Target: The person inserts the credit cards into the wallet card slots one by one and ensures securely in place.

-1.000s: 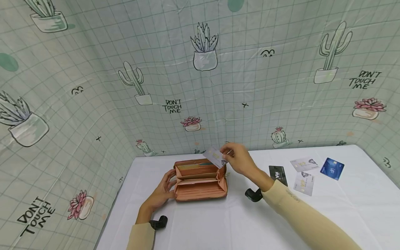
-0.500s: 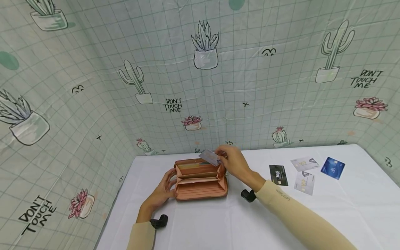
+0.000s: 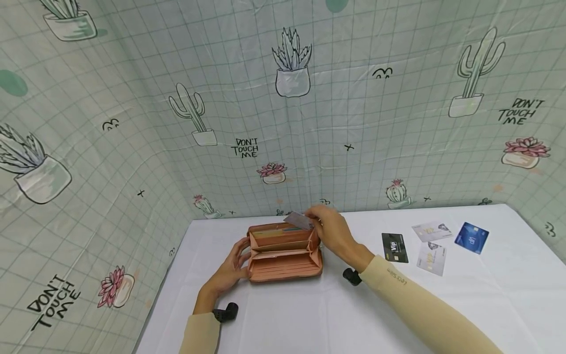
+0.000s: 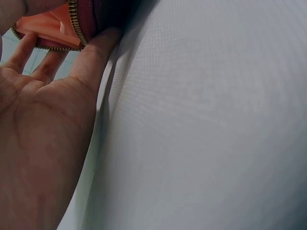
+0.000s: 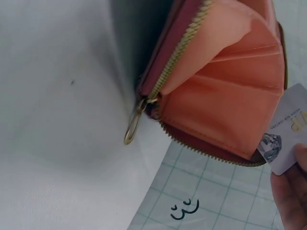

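An orange zip-around wallet [image 3: 283, 273] lies spread wide on the white table, its inner pockets facing up. My left hand [image 3: 225, 270] holds its left end; in the left wrist view the fingers [image 4: 45, 67] lie along the zipped edge. At the back right corner my right hand [image 3: 333, 228] pinches a silver-grey VIP card [image 3: 298, 220] by one end. The right wrist view shows that card beside the wallet's zipped rim, with a gem picture on it. Coloured card edges [image 3: 269, 232] show in the rear pocket. Whether the held card is inside a slot I cannot tell.
To the right on the table [image 3: 353, 314] lie a black VIP card [image 3: 395, 248], two silver VIP cards [image 3: 431, 231] and a blue card [image 3: 471, 238]. A metal zip pull [image 5: 133, 124] hangs from the wallet's right end. A patterned cloth wall [image 3: 305, 123] stands behind.
My right hand has moved slightly left, bringing the silver card down to the wallet's rear edge and tilting it flatter. The left hand and wallet stay in place.
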Available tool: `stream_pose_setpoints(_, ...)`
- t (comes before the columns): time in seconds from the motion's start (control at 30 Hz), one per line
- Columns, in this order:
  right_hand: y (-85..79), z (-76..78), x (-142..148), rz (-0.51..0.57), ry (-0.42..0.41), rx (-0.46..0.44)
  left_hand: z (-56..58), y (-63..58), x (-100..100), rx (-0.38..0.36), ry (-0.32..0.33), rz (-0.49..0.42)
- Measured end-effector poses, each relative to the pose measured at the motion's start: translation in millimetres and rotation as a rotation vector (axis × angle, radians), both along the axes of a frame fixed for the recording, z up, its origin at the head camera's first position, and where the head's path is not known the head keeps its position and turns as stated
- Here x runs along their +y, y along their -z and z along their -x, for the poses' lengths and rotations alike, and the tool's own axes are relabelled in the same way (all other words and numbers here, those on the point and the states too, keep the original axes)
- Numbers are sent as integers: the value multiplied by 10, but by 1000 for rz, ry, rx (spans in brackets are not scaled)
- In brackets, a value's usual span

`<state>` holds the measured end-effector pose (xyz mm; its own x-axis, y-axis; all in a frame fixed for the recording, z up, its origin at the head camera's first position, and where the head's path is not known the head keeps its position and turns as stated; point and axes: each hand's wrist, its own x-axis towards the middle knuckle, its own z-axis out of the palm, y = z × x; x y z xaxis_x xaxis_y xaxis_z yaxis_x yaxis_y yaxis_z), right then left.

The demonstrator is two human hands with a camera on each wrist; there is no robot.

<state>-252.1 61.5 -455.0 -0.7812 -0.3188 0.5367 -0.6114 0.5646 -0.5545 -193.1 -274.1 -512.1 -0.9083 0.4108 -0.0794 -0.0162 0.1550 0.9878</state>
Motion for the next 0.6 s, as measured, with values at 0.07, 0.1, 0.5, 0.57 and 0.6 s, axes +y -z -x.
stream_pose_setpoints(0.07, 28, 1, 9, -16, -4, 37, -7, -10, 4, -1, -3, 4)
stream_pose_setpoints(0.1, 39, 1, 12, -24, -7, 53, -12, -13, 4, 3, -2, 4)
stream_pose_setpoints(0.5, 83, 30, -8, -149, -35, 131, -12, 1, 0, 0, -5, 2)
stream_pose_setpoints(0.57, 85, 34, -16, -167, -45, 139, -4, 4, 3, -6, -7, 2)
stream_pose_setpoints(0.6, 87, 35, -19, -176, -49, 148, -1, 5, 5, -10, -8, 3)
